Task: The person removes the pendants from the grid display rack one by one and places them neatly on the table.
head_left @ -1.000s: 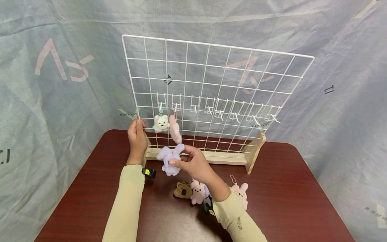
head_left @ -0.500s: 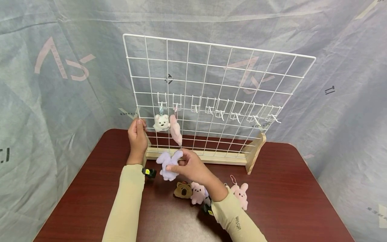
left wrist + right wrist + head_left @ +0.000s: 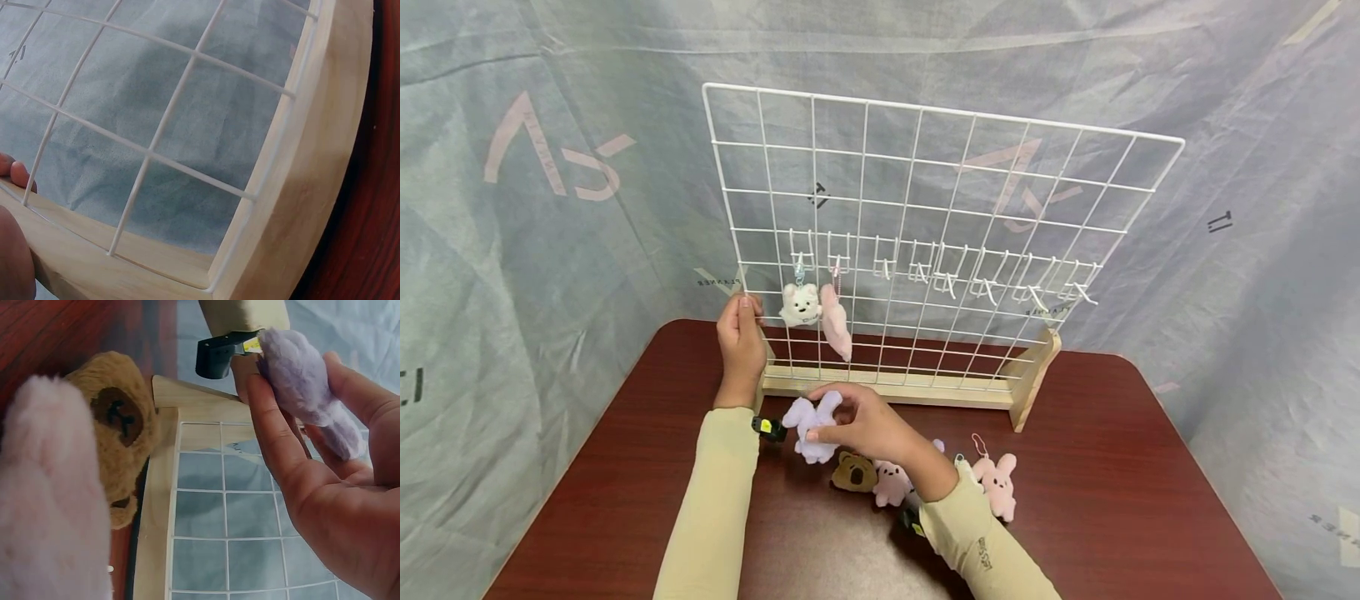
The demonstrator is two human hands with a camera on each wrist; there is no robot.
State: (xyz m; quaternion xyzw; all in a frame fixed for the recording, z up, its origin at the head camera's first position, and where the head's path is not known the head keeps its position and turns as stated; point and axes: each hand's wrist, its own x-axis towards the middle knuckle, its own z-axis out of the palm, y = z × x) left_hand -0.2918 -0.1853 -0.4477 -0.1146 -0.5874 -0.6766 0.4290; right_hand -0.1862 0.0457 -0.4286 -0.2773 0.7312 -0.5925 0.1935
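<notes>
My right hand [image 3: 872, 425] holds a lavender bunny plush [image 3: 814, 433] between thumb and fingers, low in front of the rack. In the right wrist view the plush [image 3: 294, 375] sits between the fingertips. My left hand [image 3: 741, 342] grips the left side of the white wire grid rack [image 3: 917, 204]; in the left wrist view its fingertips and thumb lie on both sides of the wooden frame [image 3: 312, 156]. On the rack's two leftmost hooks hang a white bear plush keychain [image 3: 801, 306] and a pink plush keychain [image 3: 835, 323], seen edge-on.
Several bare white hooks [image 3: 985, 286] run along the grid to the right. A brown bear plush [image 3: 853, 472] and a pink plush [image 3: 891, 483] lie below my right hand, with others partly hidden by the arm. A pink bunny plush [image 3: 1000, 487] lies right of the forearm.
My right hand has moved down and to the left with the lavender bunny plush, away from the hanging pink one. The left hand stays on the rack's side.
</notes>
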